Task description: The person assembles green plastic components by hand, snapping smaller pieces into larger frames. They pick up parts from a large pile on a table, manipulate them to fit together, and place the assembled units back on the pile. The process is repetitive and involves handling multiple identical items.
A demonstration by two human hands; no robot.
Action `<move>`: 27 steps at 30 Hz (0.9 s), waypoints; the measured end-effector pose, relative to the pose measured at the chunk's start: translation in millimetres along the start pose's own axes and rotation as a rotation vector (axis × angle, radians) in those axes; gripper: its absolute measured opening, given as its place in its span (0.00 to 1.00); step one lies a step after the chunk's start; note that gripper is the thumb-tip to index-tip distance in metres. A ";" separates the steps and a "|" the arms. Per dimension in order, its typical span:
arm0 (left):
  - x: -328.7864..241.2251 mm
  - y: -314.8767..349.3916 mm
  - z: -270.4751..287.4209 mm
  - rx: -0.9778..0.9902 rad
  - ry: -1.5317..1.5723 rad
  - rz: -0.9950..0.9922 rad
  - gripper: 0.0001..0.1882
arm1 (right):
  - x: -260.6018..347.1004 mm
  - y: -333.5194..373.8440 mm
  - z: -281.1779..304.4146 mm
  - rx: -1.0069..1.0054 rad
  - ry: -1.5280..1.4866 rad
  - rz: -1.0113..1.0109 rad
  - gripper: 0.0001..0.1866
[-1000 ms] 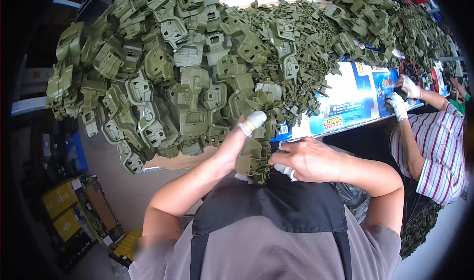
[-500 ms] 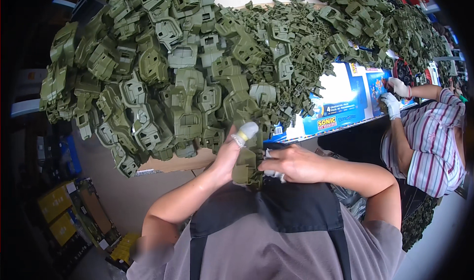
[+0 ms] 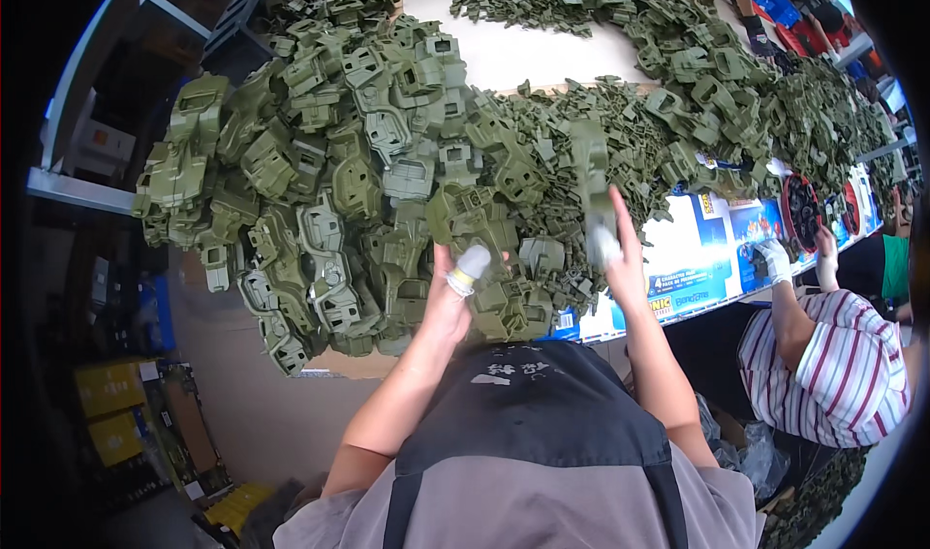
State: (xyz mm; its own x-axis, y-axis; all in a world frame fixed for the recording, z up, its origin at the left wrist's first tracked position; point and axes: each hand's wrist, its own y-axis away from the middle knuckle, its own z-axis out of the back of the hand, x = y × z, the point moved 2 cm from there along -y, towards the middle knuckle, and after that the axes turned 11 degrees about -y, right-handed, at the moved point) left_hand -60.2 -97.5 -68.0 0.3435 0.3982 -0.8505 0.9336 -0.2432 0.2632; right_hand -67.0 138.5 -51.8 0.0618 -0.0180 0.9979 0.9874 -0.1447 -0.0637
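Note:
A big heap of olive-green moulded plastic parts (image 3: 368,181) covers the table in front of me. My left hand (image 3: 448,302), with a white wrap on the thumb, rests at the heap's near edge and grips a green housing part (image 3: 504,302). My right hand (image 3: 620,253) is raised over the heap's front with its fingers pointing up. It holds a long, narrow green piece (image 3: 589,171), which is blurred by motion. A dark apron (image 3: 523,413) covers my chest below both hands.
Smaller flat green parts (image 3: 736,94) spread across the pale tabletop (image 3: 523,55) to the right. Blue printed cardboard (image 3: 697,268) lines the table's near edge. A person in a striped shirt (image 3: 843,365) works at my right with a white-gloved hand (image 3: 775,258). Yellow boxes (image 3: 107,399) sit on the floor, left.
Both hands were together near my chest on one green part. They have since moved up and apart: the left to the heap's edge, the right lifted higher with the long piece.

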 end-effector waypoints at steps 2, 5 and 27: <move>1.8 0.5 -11.1 -0.015 -0.015 -0.019 0.38 | 16.0 32.1 -11.3 0.212 0.080 0.143 0.34; 1.7 0.4 -42.1 -0.049 -0.193 -0.143 0.45 | 34.1 67.4 -29.7 0.331 0.100 0.020 0.35; -0.9 18.8 -6.0 -0.171 -0.374 -0.324 0.48 | 25.8 73.1 -10.6 0.323 -0.302 -0.303 0.35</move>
State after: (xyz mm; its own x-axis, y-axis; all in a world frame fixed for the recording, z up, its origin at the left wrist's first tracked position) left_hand -42.3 -97.1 -59.6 0.0032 0.0782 -0.9969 1.0000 0.0003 0.0032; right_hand 5.2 117.0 -30.9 -0.2407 0.2694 0.9325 0.9590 0.2139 0.1858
